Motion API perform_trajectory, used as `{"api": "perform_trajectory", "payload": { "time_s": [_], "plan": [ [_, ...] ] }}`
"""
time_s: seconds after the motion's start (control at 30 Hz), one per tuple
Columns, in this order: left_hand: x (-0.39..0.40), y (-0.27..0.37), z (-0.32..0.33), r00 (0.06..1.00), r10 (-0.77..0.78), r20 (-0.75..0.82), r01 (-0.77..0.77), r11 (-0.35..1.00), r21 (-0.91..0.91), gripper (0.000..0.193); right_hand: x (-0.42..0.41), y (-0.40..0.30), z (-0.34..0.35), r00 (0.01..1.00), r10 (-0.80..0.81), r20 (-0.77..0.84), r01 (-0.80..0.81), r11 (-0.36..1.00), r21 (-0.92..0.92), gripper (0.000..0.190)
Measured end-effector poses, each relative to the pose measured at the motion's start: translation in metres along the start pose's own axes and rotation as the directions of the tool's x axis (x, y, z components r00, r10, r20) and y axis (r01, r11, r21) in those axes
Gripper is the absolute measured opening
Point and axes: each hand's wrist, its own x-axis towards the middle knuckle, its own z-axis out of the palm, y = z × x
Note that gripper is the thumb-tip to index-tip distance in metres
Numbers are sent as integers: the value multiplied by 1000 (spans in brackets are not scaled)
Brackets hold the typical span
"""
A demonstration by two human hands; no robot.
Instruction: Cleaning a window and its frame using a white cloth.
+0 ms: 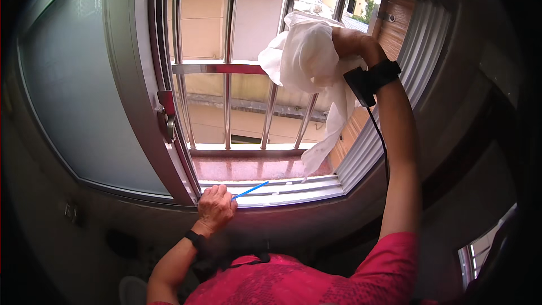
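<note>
My right hand (347,42) is raised in the open window, its fingers hidden behind a bunched white cloth (311,53) that it holds against the metal window bars. A loose end of the cloth hangs down towards the sill. My left hand (217,206) rests on the lower window track (292,197), closed around a thin blue stick (250,190) that points up to the right. A black band with a box-shaped device (362,87) and a cable sits on my right wrist.
At left stands a frosted sliding pane (93,93) with a metal latch (167,123) on its frame. Upright metal bars (227,106) cross the opening, joined by a horizontal rail (216,68). A reddish stone ledge (254,168) lies outside the track. Buildings stand beyond.
</note>
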Motion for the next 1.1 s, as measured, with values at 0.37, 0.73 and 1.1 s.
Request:
{"api": "perform_trajectory", "payload": {
  "time_s": [0.37,0.73,1.1],
  "plan": [
    [0,-5,2,1000,2,-10,-2,1000,-8,16,-41,2,60,864,162,476,-260,954,148,45],
    [3,-4,9,998,56,-11,-56,998,-20,17,-1,143,0,259,339,-904,638,643,424,43],
    [0,-5,5,998,20,-55,-20,1000,-5,16,56,106,-52,292,429,-855,938,45,343,45]
  ]
}}
